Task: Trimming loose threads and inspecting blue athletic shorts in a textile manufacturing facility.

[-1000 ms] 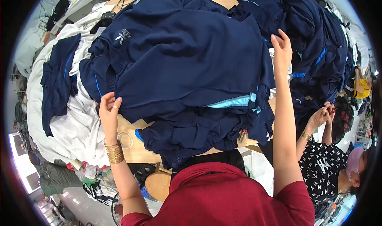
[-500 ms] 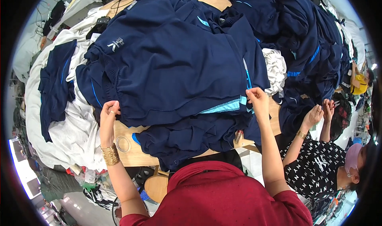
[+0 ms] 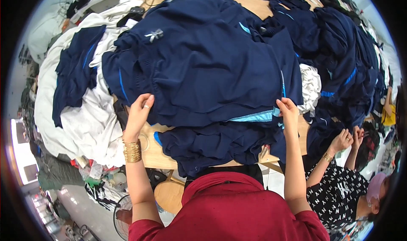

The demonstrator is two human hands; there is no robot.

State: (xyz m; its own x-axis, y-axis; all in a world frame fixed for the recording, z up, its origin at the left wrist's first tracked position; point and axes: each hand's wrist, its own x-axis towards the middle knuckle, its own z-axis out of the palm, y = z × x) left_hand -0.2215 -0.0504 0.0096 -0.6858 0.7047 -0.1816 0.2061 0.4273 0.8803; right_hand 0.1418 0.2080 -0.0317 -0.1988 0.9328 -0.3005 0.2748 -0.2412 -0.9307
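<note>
A large navy garment with light blue insets lies spread in front of me, over other navy clothing. Its gathered, elastic-looking edge runs down the left side, and a small pale print sits near the upper left. My left hand, with a ring and gold bangles, pinches the garment near the lower left corner. At the opposite corner, beside a light blue panel, my right hand pinches the edge between thumb and fingers. Below the near edge lies a crumpled navy garment.
White cloth is heaped at the left, with a folded navy piece on top. A bundle of white fabric and a navy garment pile lie right. A co-worker's hands work nearby. The wooden table shows in front.
The view has shifted, so the clothes appear farther right. Both hands still pinch the garment at its near corners, and it lies about the same.
</note>
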